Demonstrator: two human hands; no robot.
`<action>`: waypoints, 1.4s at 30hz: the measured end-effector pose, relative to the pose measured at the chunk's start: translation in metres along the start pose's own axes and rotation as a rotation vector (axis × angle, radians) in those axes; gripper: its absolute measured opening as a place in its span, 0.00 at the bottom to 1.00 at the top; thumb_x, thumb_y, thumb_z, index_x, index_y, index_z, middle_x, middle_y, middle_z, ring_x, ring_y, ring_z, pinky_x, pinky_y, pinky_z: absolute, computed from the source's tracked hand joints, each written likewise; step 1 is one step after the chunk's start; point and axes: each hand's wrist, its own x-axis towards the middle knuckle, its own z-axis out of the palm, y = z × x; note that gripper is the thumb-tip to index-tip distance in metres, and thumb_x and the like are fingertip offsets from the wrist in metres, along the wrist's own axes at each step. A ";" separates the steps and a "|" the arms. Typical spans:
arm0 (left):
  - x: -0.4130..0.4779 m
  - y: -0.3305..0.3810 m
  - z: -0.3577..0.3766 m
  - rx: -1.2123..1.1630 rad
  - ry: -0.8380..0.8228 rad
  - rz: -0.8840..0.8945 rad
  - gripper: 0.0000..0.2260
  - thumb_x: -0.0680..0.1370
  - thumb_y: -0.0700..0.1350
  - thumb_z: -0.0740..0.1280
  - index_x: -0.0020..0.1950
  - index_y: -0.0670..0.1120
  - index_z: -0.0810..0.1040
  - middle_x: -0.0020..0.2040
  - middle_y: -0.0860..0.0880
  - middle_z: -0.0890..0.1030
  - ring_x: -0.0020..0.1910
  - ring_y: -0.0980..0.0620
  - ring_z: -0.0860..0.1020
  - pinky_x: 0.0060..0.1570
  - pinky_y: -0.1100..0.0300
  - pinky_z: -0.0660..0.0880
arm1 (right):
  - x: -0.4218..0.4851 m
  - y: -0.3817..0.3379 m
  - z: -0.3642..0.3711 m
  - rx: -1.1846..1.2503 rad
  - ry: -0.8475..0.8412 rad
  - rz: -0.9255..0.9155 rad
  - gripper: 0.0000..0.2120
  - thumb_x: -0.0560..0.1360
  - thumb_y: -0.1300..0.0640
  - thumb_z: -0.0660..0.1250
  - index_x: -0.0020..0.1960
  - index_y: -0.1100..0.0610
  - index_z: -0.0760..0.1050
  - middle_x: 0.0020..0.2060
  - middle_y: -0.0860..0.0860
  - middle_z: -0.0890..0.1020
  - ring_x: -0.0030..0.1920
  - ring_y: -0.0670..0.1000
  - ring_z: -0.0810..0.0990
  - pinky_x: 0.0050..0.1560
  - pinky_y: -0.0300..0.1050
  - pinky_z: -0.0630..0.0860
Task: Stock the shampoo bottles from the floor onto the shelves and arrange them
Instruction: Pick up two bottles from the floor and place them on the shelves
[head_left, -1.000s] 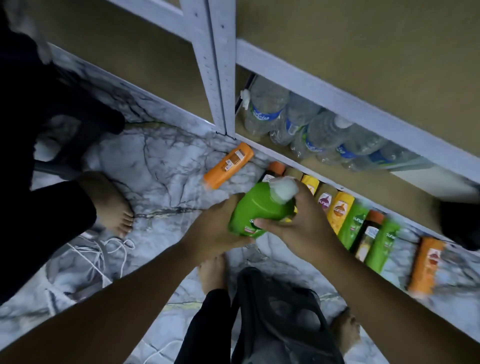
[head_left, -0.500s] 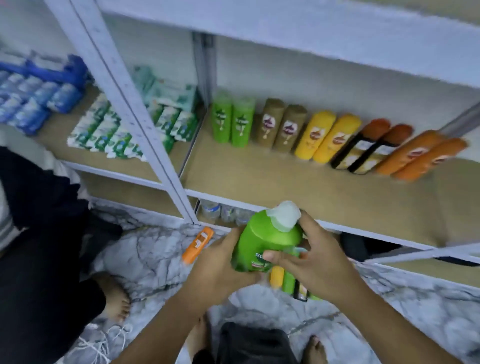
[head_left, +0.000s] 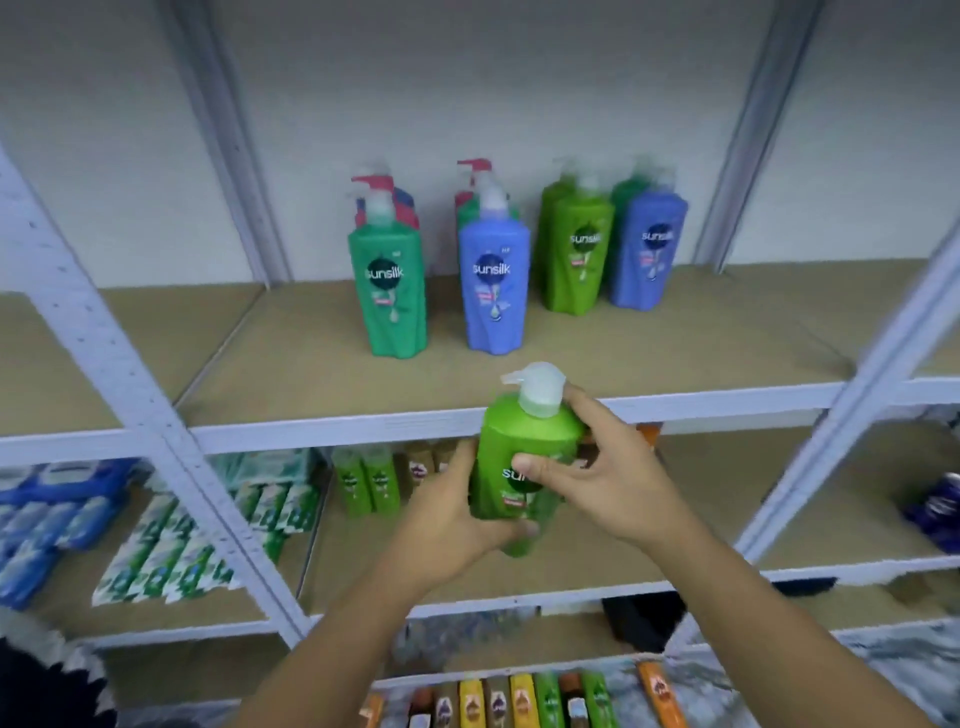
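I hold a light-green pump shampoo bottle (head_left: 524, 441) upright in front of the upper shelf's front rail (head_left: 332, 428). My left hand (head_left: 457, 525) grips its lower left side and base. My right hand (head_left: 608, 483) grips its right side, thumb across the label. On the upper shelf stand a dark-green pump bottle (head_left: 392, 291), a blue one (head_left: 493, 280), a light-green one (head_left: 576, 254) and another blue one (head_left: 649, 249), with more bottles behind them. Several small shampoo bottles (head_left: 519, 701) lie in a row on the floor.
The shelf below holds small green bottles (head_left: 366, 480), brown ones, green-white packets (head_left: 202, 540) and blue packs (head_left: 47, 519). White metal uprights (head_left: 130, 374) cross left and right. The upper shelf board (head_left: 701, 348) shows bare wood in front of the bottles. A dark-clothed person (head_left: 47, 686) is at lower left.
I have lifted the green pump bottle from near the floor up to the upper shelf's front edge. My view has swung from the floor to the shelves. Both hands kept their hold.
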 end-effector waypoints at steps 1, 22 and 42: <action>0.010 0.013 -0.004 -0.001 0.013 0.031 0.34 0.63 0.58 0.82 0.62 0.66 0.66 0.49 0.63 0.82 0.47 0.69 0.79 0.43 0.70 0.74 | 0.008 -0.006 -0.009 0.000 0.025 -0.023 0.31 0.69 0.49 0.80 0.68 0.43 0.73 0.58 0.38 0.81 0.58 0.41 0.80 0.62 0.49 0.77; 0.191 0.071 0.039 -0.093 0.190 0.148 0.31 0.60 0.64 0.79 0.59 0.57 0.73 0.54 0.55 0.76 0.55 0.58 0.77 0.56 0.50 0.78 | 0.142 0.051 -0.092 0.133 0.136 -0.006 0.35 0.76 0.59 0.73 0.77 0.47 0.59 0.62 0.43 0.80 0.59 0.41 0.81 0.56 0.38 0.78; 0.235 0.051 0.072 0.065 0.149 0.103 0.24 0.71 0.59 0.70 0.66 0.56 0.74 0.50 0.54 0.85 0.48 0.56 0.83 0.51 0.52 0.81 | 0.158 0.141 -0.103 0.060 0.164 0.171 0.25 0.77 0.63 0.70 0.69 0.46 0.68 0.59 0.42 0.82 0.61 0.41 0.79 0.64 0.42 0.75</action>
